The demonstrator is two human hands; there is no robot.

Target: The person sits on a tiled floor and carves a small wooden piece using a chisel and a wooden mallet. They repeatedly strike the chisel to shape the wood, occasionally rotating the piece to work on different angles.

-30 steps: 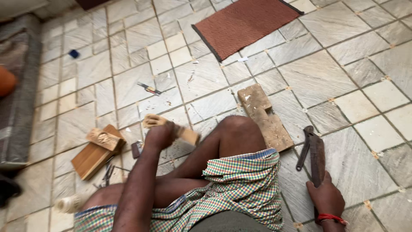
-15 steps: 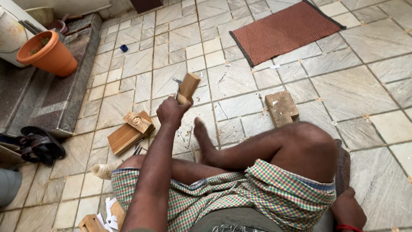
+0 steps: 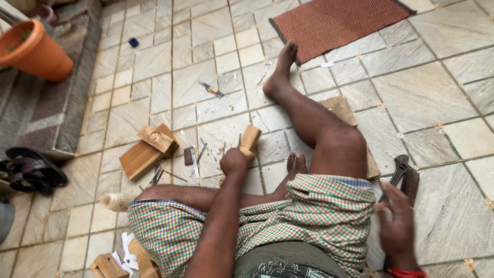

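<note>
Left hand (image 3: 235, 160) is gripping 1 wooden block (image 3: 250, 139), closed around it. Right hand (image 3: 396, 219) is resting open, fingers spread, pliers (image 3: 400, 172) lying at 12 o'clock.

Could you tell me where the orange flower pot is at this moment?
In the head view the orange flower pot stands at the upper left edge, on the raised grey step, well away from both hands.

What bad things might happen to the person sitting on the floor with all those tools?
The bare foot lies close to thin metal tools scattered on the tiles, so it might get poked or cut. The left hand holds a wooden mallet right above that foot; a slip could hurt the toes. The right hand is blurred beside the dark metal tool and might get pinched.
</note>
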